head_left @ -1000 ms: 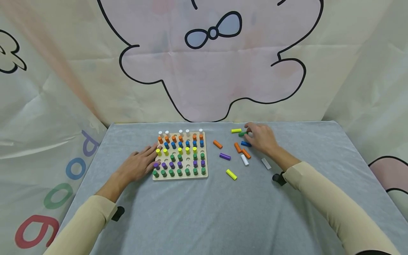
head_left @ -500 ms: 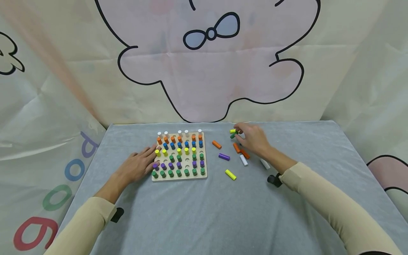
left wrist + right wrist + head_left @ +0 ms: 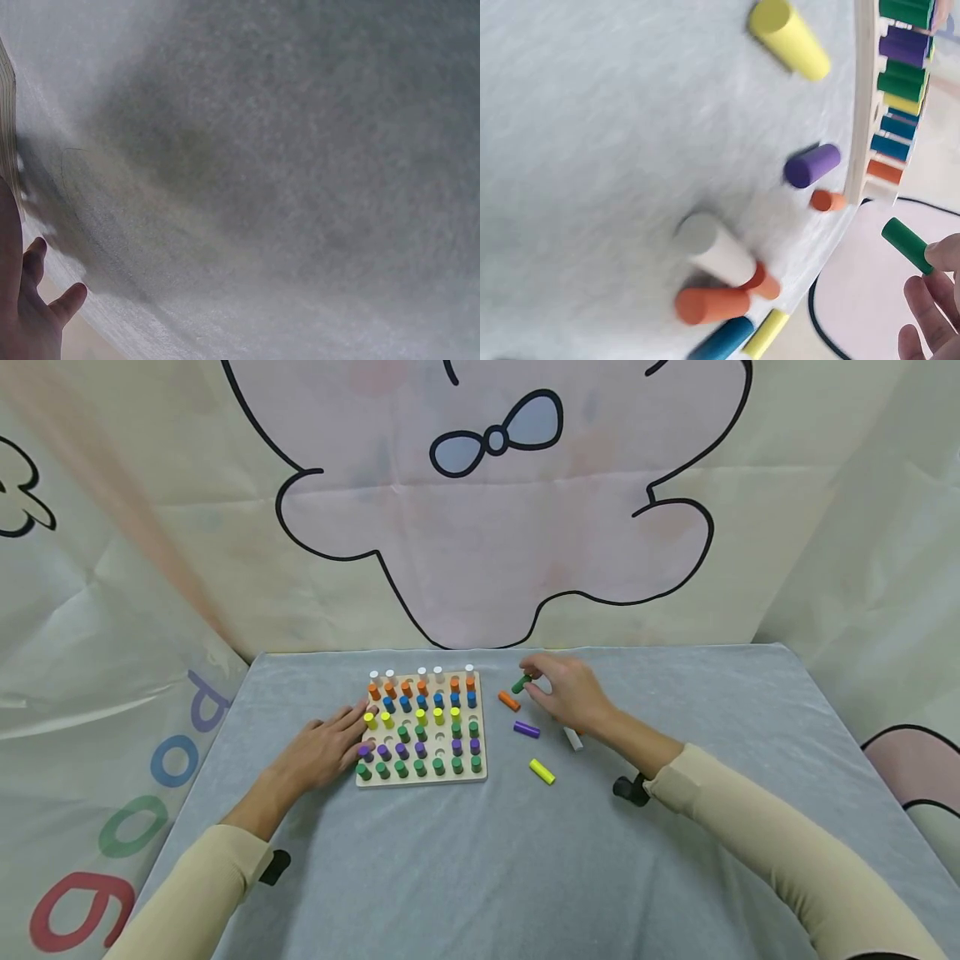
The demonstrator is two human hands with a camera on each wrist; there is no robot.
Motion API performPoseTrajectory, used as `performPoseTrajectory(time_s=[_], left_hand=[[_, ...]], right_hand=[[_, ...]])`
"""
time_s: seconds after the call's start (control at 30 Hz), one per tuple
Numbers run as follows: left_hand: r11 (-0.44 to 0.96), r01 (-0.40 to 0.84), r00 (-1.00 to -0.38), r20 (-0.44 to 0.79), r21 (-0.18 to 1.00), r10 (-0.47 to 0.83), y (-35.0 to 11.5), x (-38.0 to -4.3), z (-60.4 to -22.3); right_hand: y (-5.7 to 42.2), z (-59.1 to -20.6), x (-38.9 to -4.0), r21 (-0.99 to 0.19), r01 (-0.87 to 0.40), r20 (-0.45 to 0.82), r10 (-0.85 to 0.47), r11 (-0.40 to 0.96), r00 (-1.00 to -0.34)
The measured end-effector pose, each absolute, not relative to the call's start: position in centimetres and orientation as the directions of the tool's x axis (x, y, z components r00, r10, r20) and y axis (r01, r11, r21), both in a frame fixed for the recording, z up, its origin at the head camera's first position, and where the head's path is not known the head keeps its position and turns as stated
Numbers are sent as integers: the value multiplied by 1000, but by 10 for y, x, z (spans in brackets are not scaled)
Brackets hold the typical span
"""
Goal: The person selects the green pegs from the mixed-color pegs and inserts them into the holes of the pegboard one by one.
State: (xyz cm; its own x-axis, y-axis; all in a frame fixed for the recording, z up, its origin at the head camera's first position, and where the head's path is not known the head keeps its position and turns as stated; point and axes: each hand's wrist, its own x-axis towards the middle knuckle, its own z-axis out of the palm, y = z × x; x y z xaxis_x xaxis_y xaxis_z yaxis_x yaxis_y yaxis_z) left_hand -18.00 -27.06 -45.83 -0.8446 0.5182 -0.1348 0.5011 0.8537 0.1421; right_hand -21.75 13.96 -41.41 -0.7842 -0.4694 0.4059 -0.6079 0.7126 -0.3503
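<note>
A wooden pegboard (image 3: 427, 782) with rows of coloured pegs lies on the table, left of centre; a few holes show no peg. My left hand (image 3: 322, 753) rests at its left edge, fingers spread and reaching onto it. Between thumb and fingers of my right hand (image 3: 573, 695) is a green peg (image 3: 521, 684), pinched above the cloth to the right of the board. The right wrist view shows this green peg (image 3: 907, 245) tilted, gripped near one end. In the left wrist view, part of the left hand (image 3: 34, 322) appears beside the board's edge (image 3: 7, 112).
Loose pegs lie right of the board: orange (image 3: 509, 701), purple (image 3: 527, 729), white (image 3: 573, 739) and yellow (image 3: 542, 772). More orange (image 3: 712, 304), blue (image 3: 724, 341) and yellow (image 3: 766, 334) ones show from the right wrist. A printed curtain (image 3: 487, 543) hangs behind the grey cloth-covered table (image 3: 480, 877).
My right hand has picked up the green peg from the back right and carried it left towards the pegboard. The left hand has stayed at the board's edge.
</note>
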Motion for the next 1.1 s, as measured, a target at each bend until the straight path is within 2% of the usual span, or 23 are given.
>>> performPoseTrajectory(time_s=[0.27, 0.63, 1.1], left_hand=[[848, 507, -843, -116, 154, 525, -271, -180, -459], [859, 487, -845, -162, 159, 509, -273, -181, -461], [858, 489, -846, -153, 160, 511, -273, -181, -462]], right_hand=[[119, -408, -213, -351, -663, 432, -514, 661, -741], [90, -403, -209, -383, -683, 400, -555, 622, -730], [56, -406, -201, -380, -737, 408, -614, 559, -676]])
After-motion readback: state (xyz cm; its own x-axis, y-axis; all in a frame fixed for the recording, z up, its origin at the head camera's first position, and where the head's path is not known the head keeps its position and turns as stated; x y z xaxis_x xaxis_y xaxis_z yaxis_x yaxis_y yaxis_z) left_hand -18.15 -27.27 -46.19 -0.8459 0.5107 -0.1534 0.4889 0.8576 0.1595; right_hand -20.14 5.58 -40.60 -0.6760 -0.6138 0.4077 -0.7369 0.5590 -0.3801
